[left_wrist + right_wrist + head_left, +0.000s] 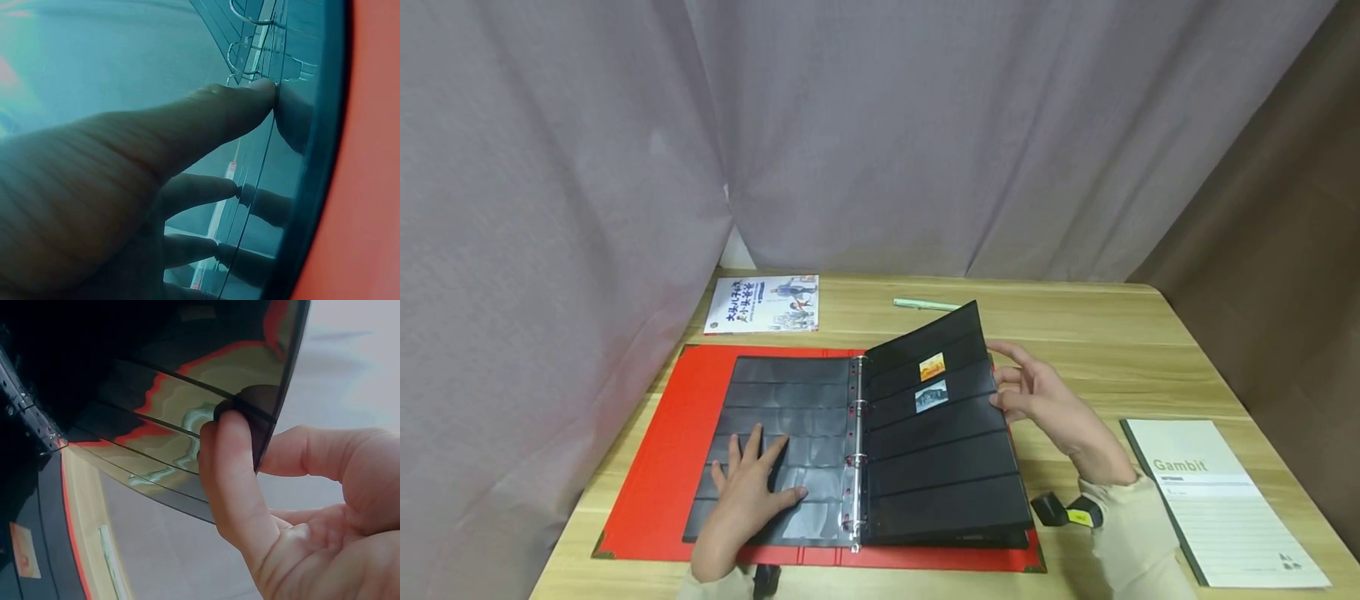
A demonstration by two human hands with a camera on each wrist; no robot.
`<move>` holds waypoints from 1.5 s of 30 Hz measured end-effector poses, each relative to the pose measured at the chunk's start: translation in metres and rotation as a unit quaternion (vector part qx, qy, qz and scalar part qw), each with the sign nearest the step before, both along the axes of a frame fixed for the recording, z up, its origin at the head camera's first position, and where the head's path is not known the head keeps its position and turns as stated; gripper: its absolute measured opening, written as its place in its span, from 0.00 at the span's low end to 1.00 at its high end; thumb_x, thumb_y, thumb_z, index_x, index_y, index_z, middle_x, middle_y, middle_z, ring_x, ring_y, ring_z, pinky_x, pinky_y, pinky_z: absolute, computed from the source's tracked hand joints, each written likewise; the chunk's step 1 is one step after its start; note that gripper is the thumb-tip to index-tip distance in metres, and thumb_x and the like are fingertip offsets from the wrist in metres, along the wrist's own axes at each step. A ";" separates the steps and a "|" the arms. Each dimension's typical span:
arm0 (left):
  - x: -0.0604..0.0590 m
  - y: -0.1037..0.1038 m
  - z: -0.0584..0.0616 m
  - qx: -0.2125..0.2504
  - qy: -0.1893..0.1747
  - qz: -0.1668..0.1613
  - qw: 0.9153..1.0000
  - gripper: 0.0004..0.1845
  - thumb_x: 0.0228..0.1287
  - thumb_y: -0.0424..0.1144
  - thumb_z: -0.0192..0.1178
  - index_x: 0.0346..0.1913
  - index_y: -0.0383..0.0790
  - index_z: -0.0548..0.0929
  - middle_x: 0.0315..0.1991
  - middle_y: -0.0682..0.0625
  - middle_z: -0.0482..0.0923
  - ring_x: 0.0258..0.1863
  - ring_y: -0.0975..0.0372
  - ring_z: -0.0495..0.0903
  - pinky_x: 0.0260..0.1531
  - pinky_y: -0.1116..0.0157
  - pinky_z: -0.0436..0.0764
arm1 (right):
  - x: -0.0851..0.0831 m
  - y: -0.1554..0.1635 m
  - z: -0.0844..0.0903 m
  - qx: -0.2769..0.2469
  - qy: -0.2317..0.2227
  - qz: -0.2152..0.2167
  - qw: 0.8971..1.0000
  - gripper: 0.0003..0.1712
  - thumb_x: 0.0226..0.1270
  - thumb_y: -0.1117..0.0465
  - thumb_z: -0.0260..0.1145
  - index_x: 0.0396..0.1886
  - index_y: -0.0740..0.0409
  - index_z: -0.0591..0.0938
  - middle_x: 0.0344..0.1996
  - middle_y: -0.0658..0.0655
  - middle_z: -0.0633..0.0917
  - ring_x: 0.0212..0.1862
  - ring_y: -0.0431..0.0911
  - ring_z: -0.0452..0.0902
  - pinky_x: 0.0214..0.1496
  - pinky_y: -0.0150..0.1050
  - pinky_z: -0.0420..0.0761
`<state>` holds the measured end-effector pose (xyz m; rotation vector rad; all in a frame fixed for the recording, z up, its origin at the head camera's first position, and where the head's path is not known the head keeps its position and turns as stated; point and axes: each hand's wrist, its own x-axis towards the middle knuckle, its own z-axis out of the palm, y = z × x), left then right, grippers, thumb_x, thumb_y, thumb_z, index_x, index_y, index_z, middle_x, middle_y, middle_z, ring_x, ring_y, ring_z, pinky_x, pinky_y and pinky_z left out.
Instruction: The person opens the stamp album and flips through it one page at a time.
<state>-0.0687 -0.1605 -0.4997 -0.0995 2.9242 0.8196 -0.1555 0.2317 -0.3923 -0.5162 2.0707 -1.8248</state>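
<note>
A red stamp album with metal rings lies spread on the table, holding black pocket pages. My right hand pinches the outer edge of a black page, which is lifted and tilted. In the right wrist view, my fingers lie on the page's glossy face, which mirrors the table. Two stamps show on the right side: an orange stamp and, below it, a grey-blue stamp. My left hand rests with spread fingers on the left page; its fingertips touch the clear pockets in the left wrist view.
Behind the album lie a white picture booklet at the left and a light green pen. A notebook marked Gambit lies on the right of the wooden table. Grey curtains hang behind the table.
</note>
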 end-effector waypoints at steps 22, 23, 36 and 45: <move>0.000 -0.002 -0.003 0.013 0.005 -0.005 1.000 0.45 0.50 0.51 0.79 0.70 0.38 0.74 0.76 0.28 0.50 0.73 0.26 0.39 0.59 0.21 0.38 | 0.000 -0.022 0.028 0.031 0.031 -0.001 0.999 0.39 0.66 0.79 0.53 0.77 0.67 0.56 0.35 0.57 0.77 0.32 0.42 0.77 0.31 0.35 0.81; 0.000 -0.002 -0.003 0.014 0.005 -0.004 1.000 0.45 0.49 0.51 0.79 0.70 0.37 0.74 0.76 0.28 0.50 0.73 0.26 0.39 0.59 0.21 0.38 | 0.000 -0.023 0.029 0.033 0.034 0.001 0.999 0.39 0.66 0.79 0.53 0.77 0.67 0.56 0.36 0.57 0.77 0.32 0.42 0.77 0.31 0.35 0.81; 0.002 -0.004 -0.003 0.024 0.011 -0.006 1.000 0.44 0.49 0.49 0.79 0.70 0.37 0.75 0.76 0.27 0.51 0.73 0.26 0.39 0.59 0.21 0.38 | -0.003 -0.040 0.040 0.033 0.053 0.029 0.998 0.39 0.68 0.77 0.56 0.78 0.66 0.56 0.37 0.61 0.80 0.31 0.44 0.79 0.34 0.40 0.85; 0.002 -0.004 -0.004 0.021 0.012 -0.002 1.000 0.44 0.49 0.49 0.79 0.69 0.37 0.75 0.76 0.28 0.52 0.73 0.26 0.40 0.59 0.22 0.39 | -0.004 -0.056 0.051 0.068 0.043 0.021 0.997 0.39 0.68 0.73 0.59 0.78 0.63 0.58 0.34 0.59 0.76 0.31 0.44 0.75 0.36 0.42 0.84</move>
